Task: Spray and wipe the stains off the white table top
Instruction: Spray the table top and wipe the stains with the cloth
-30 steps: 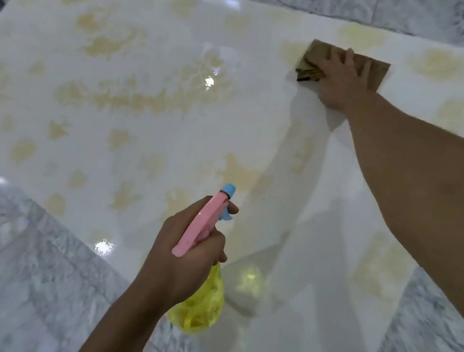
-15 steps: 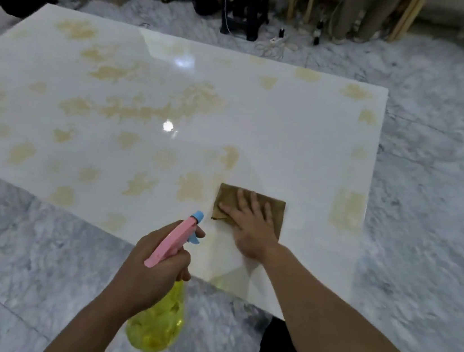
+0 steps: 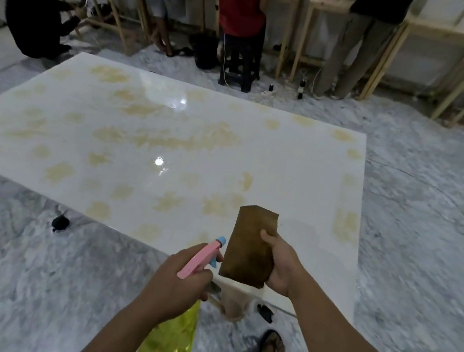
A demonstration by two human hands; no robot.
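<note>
The white table top (image 3: pixel 300 161) lies low over the marble floor, dotted with several yellowish stains (image 3: pixel 170 141). My left hand (image 3: pixel 178 281) grips a spray bottle (image 3: pixel 171 336) with a yellow body and a pink and blue trigger head, held above the near table edge. My right hand (image 3: pixel 281 266) holds a folded brown cloth (image 3: pixel 249 246) lifted off the surface, just right of the nozzle. The near right corner of the table looks free of stains.
Grey marble floor (image 3: pixel 35 268) surrounds the table. Several people stand or crouch at wooden benches (image 3: pixel 449 36) along the far wall, beside a black stool (image 3: pixel 241 64). A small black object (image 3: pixel 60 222) lies on the floor by the near edge. My foot (image 3: pixel 270 349) shows below.
My right hand drew the cloth from the far side to the near edge, then lifted it off the table. The view has pulled back and tilted up. My left hand kept the bottle.
</note>
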